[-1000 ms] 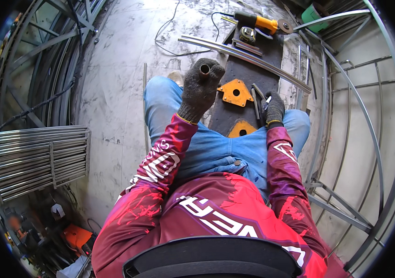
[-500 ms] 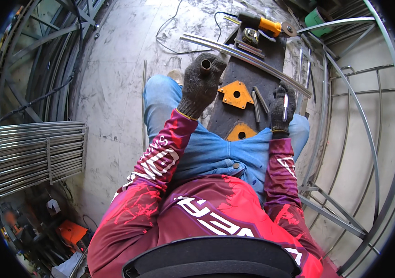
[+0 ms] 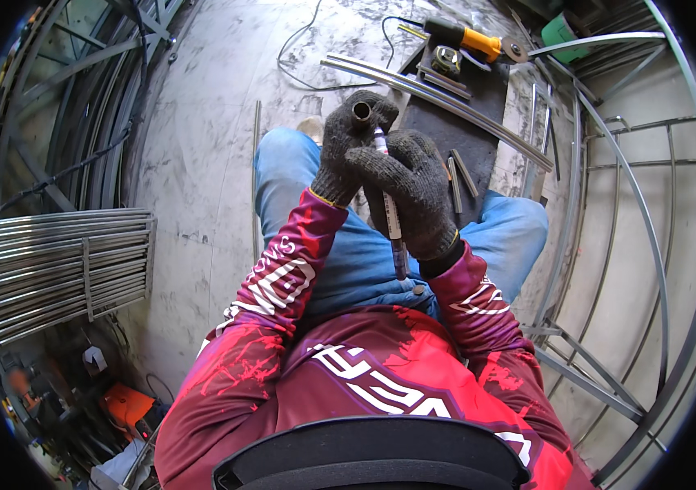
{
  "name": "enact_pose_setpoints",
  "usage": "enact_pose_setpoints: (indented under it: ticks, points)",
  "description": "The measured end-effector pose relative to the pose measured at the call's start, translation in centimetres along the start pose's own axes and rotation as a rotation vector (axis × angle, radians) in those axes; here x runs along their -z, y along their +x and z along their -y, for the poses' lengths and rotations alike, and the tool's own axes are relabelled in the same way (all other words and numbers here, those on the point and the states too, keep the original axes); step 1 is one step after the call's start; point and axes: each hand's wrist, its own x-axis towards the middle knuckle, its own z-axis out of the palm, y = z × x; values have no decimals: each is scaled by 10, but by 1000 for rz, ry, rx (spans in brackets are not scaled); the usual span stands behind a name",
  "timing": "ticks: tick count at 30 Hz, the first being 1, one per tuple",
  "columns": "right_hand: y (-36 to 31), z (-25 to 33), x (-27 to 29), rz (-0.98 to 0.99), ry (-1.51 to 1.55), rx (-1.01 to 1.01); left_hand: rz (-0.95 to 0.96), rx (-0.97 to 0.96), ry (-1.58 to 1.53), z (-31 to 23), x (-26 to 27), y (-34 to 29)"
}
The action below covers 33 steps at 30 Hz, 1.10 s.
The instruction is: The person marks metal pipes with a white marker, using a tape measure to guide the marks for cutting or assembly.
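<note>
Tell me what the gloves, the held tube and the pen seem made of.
Gloves: dark grey knit fabric, matte, by the textured, woolly-looking surface; fibre unclear. Tube: probably metal, by its thin, round rim; most of it is hidden, so its finish stays open. Pen: likely plastic, by its smooth, straight white barrel.

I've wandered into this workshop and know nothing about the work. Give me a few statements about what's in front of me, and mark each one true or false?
1. The left hand grips a round tube, and the right hand holds a pen. True.
2. Both hands are bare. False: both wear dark gloves.
3. A green bucket shows at the upper right of the picture. True.
4. The angle grinder rests on the person's lap. False: the angle grinder lies out beyond the hands, near the tape measure.
</note>
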Motion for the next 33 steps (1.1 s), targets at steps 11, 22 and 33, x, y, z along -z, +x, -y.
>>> enact_pose_setpoints:
  ticks: [11,22,33]
  points:
    - [3,1,-12,11,-119,12,61,-54,178,4,7,-6]
    - [2,6,-12,21,-155,11,112,110,-74,32,33,-2]
    - [0,3,-12,48,-125,8,107,13,60,5,8,-16]
